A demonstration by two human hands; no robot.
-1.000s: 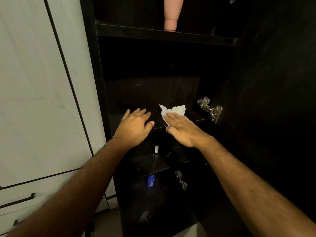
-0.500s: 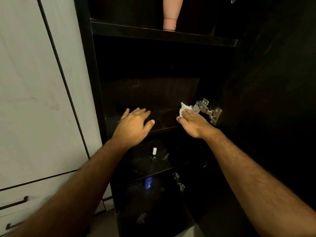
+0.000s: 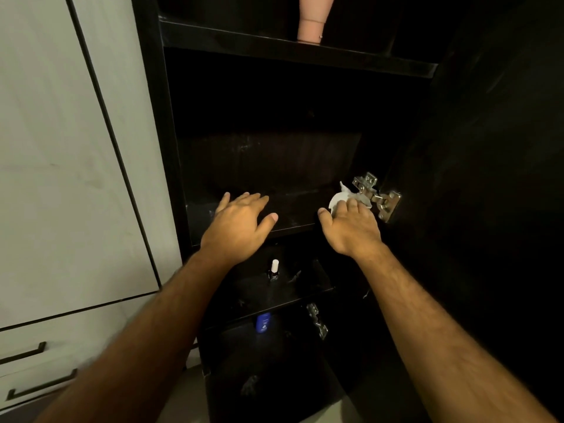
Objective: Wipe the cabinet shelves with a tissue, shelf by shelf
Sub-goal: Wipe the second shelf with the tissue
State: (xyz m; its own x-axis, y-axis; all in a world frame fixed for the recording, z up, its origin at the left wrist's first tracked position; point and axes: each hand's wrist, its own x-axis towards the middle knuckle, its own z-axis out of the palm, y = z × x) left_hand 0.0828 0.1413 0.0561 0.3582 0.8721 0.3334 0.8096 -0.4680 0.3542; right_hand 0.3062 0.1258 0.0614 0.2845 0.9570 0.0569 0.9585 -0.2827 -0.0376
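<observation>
I'm seeing right hand (image 3: 351, 227) pressing tissue (image 3: 340, 200) flat at shelf (image 3: 293, 209) right end, touching hinge (image 3: 377, 195); left hand (image 3: 238, 224) resting open, left.

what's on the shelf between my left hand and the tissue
Nothing: in the head view, only bare dark shelf lies between the left hand and the white tissue under the right hand.
</observation>
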